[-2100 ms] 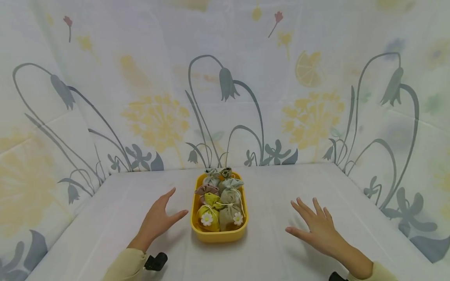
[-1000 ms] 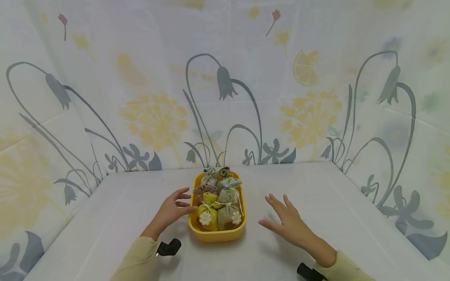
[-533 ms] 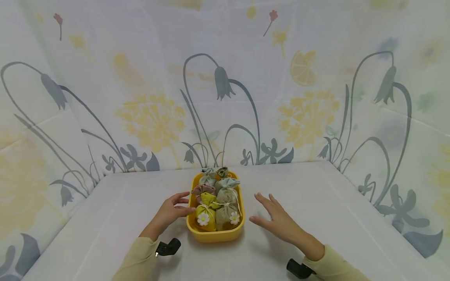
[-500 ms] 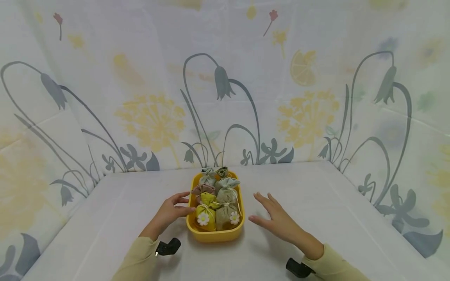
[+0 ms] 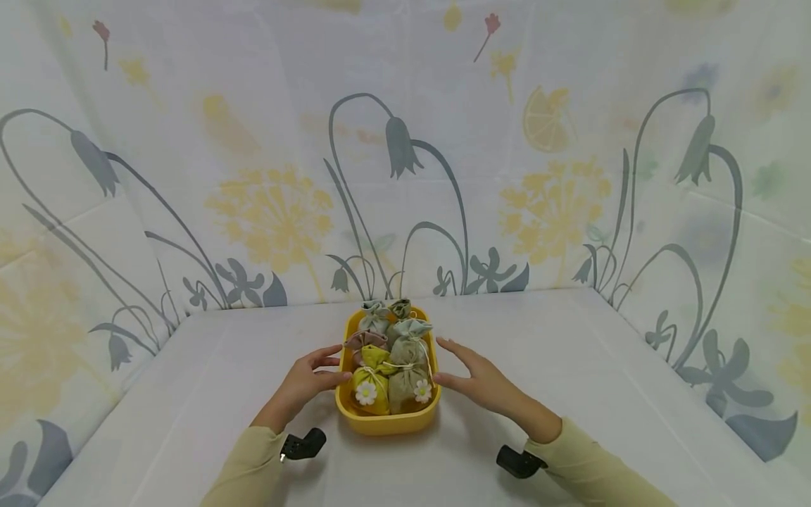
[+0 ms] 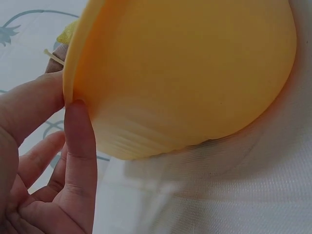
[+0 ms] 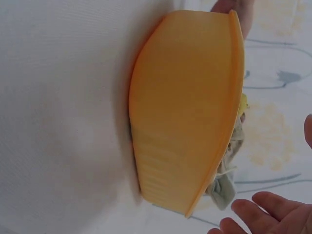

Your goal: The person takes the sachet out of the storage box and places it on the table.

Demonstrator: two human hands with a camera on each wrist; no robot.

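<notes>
A yellow plastic basin (image 5: 388,425) stands on the table, filled with several small drawstring pouches. In front are a yellow-green pouch (image 5: 379,398) and a grey-green pouch (image 5: 403,391), each near a white felt flower. Behind them sit a mauve pouch (image 5: 366,341) and a few grey-green ones. My left hand (image 5: 304,386) is at the basin's left rim; the left wrist view has its thumb and a finger pinching that rim (image 6: 80,46). My right hand (image 5: 483,384) has its fingers extended beside the right rim. In the right wrist view its fingertips (image 7: 246,212) are apart from the basin.
A white cloth covers the table (image 5: 538,338), and a flower-printed curtain (image 5: 443,197) rises behind it and at both sides. Small black wrist cameras hang below the left sleeve (image 5: 243,468) and the right sleeve (image 5: 589,465).
My right hand has come in from the right to the basin's right rim. The left hand has moved right onto the left rim. Basin and pouches have kept their place.
</notes>
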